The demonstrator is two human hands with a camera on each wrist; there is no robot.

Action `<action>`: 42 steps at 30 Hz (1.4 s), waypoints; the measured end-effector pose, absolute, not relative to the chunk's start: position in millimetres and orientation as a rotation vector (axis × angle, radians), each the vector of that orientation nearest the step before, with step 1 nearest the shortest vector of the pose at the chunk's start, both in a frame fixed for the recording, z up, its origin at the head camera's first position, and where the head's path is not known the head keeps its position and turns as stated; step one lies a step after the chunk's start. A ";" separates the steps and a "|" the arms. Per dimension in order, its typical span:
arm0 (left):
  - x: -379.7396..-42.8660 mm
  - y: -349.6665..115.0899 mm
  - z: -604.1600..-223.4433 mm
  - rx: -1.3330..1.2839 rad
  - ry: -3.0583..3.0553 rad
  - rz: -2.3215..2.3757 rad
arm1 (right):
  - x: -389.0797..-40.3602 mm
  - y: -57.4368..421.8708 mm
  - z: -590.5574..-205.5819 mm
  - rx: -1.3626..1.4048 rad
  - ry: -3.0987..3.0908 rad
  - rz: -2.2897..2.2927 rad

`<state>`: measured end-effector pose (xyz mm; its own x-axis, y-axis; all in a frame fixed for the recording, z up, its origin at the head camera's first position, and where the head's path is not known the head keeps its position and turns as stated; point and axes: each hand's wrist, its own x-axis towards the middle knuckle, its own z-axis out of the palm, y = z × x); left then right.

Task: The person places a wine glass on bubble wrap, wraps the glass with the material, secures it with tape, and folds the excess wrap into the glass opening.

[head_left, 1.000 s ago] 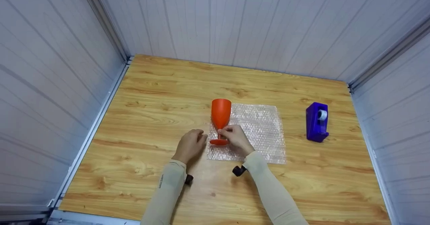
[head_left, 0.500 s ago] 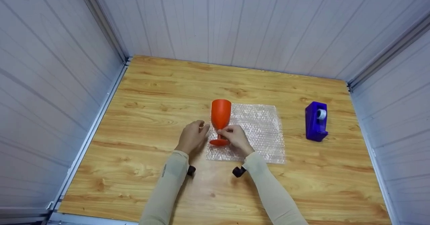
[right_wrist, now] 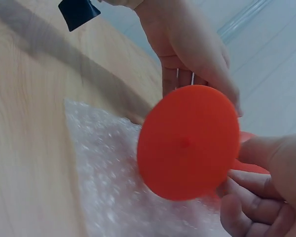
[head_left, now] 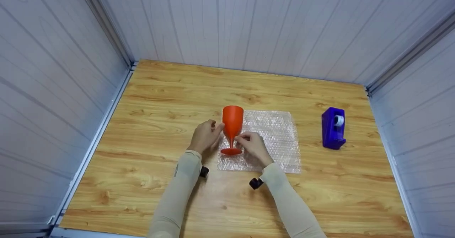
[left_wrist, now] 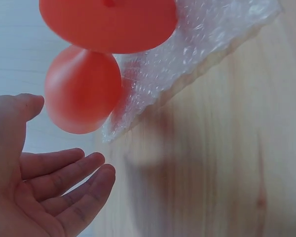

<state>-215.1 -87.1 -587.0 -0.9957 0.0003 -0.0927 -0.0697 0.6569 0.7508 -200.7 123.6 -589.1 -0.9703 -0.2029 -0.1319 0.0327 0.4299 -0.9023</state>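
An orange-red goblet [head_left: 233,120] lies along the left side of a sheet of bubble wrap [head_left: 273,138], its round base towards me. My left hand [head_left: 205,135] is just left of the bowl. In the left wrist view its fingers are loosely extended, and the thumb tip comes very near the bowl; contact is unclear. On the other side, my right hand [head_left: 254,145] has thumb and fingertips just right of the thin stem. From the right wrist, the goblet's base [right_wrist: 187,143] hides those fingertips; the other fingers of the right hand [right_wrist: 266,197] bend loosely.
A purple tape dispenser [head_left: 333,128] with a white roll stands to the right on the wooden tabletop [head_left: 160,99]. Pale panels [head_left: 227,25] wall the table at the back and both sides. A dark wrist camera [head_left: 255,183] sticks out beside the right sleeve.
My left hand has moved forward and right, up to the bowl. My right fingertips, earlier pinching the stem, have drawn slightly right, off it. The goblet stays almost in place.
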 end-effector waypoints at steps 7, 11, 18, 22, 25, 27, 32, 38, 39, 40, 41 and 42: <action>-220.2 -85.5 -585.7 -0.068 2.768 1.212 | -198.6 130.6 -575.1 -0.335 2.819 -1.327; -222.1 -82.8 -586.2 -0.066 2.753 1.207 | -198.9 131.1 -571.3 -0.489 2.943 -1.248; -223.8 -77.2 -585.7 -0.052 2.722 1.233 | -199.4 128.3 -573.0 -0.652 2.961 -1.217; -224.2 -74.1 -587.2 -0.008 2.735 1.240 | -199.0 126.7 -575.6 -0.680 2.972 -1.177; -223.9 -72.3 -588.5 0.018 2.746 1.242 | -199.3 125.3 -576.7 -0.696 2.967 -1.174; -223.9 -71.3 -589.1 0.028 2.746 1.246 | -199.6 124.6 -577.1 -0.703 2.962 -1.171; -223.7 -69.4 -590.8 0.026 2.707 1.275 | -198.8 123.5 -579.4 -0.722 2.962 -1.141; -224.5 -68.2 -592.7 0.005 2.678 1.312 | -200.8 122.9 -581.6 -0.743 2.988 -1.115; -224.6 -67.9 -592.9 0.003 2.674 1.319 | -201.1 122.8 -581.4 -0.740 2.987 -1.115; -224.9 -67.6 -593.2 0.005 2.677 1.321 | -201.5 122.8 -581.1 -0.736 2.982 -1.117; -225.1 -67.1 -593.2 0.009 2.684 1.324 | -201.7 122.8 -580.7 -0.729 2.978 -1.114; -225.3 -66.6 -593.2 0.012 2.689 1.331 | -201.9 122.8 -580.4 -0.723 2.973 -1.109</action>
<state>-225.3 -66.6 -593.2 -0.9900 0.0695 -0.1224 -0.0551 0.6084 0.7917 -201.9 122.8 -580.4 -0.8954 -0.3662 0.2532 -0.4426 0.6701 -0.5958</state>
